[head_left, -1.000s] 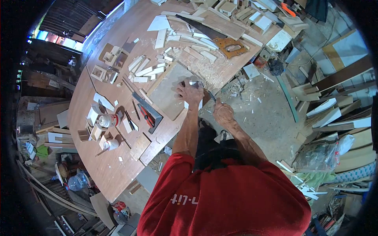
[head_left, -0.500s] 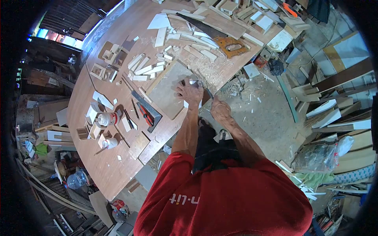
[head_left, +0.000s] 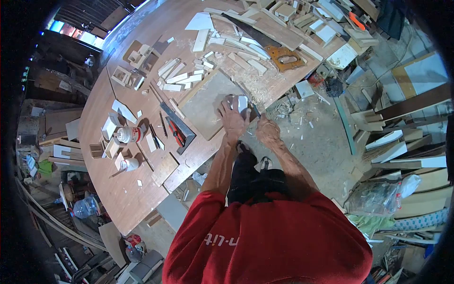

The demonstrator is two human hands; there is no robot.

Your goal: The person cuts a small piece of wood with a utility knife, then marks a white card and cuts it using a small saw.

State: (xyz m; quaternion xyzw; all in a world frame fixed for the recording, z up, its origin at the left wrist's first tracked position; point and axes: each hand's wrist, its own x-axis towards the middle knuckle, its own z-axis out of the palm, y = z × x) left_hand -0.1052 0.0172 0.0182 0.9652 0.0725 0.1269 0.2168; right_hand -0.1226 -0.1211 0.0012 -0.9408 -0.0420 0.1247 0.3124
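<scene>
My left hand presses and grips a small white-faced piece near the right edge of a flat grey-brown board on the workbench. In my right hand, closed just off the bench edge, is a long narrow dark tool that looks like a file. It slants up and left, passing close beside the white piece. My right fist hides its grip end.
Wood offcuts and a handsaw lie farther back on the bench. To the left are a metal square, red-handled pliers and a glue bottle. Scraps litter the floor.
The whole view has shifted slightly. My left hand sits a little differently on the white piece, and more of its white face shows. The narrow tool remains in my right hand.
</scene>
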